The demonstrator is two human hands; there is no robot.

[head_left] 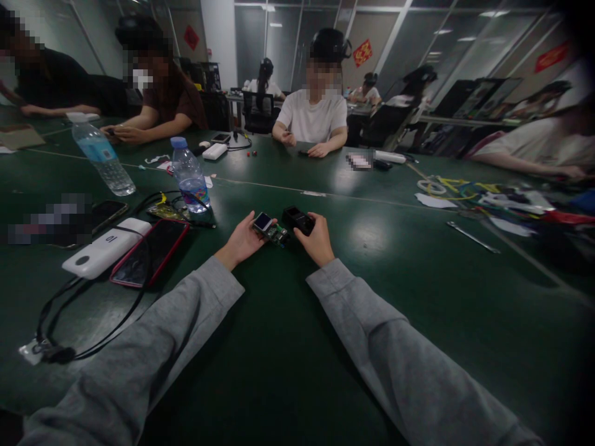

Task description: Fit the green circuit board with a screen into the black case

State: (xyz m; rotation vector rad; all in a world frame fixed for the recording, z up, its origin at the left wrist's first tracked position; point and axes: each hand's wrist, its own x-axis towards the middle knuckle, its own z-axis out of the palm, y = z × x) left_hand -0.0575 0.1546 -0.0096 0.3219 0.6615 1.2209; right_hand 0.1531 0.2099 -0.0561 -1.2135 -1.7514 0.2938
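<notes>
Between the fingers of my left hand (pixel 242 240) is a small green circuit board (pixel 277 234) with a little square screen (pixel 263 222) at its left end. My right hand (pixel 317 240) is closed around a small black plastic case (pixel 297 219), thumb on the near side and fingers behind. The case has a dark rectangular window or opening; which one I cannot tell. Board and case are close together just above the dark green table (pixel 269 347), with a narrow gap between them. Both forearms are in grey sleeves.
To the left are a white power bank (pixel 106 249), a red-edged phone (pixel 151 253), black cables and two water bottles (pixel 189 176). A wrench (pixel 473 238) and a tangle of coloured cables (pixel 458 189) lie at right. Several people sit around the table, one directly opposite (pixel 313 118).
</notes>
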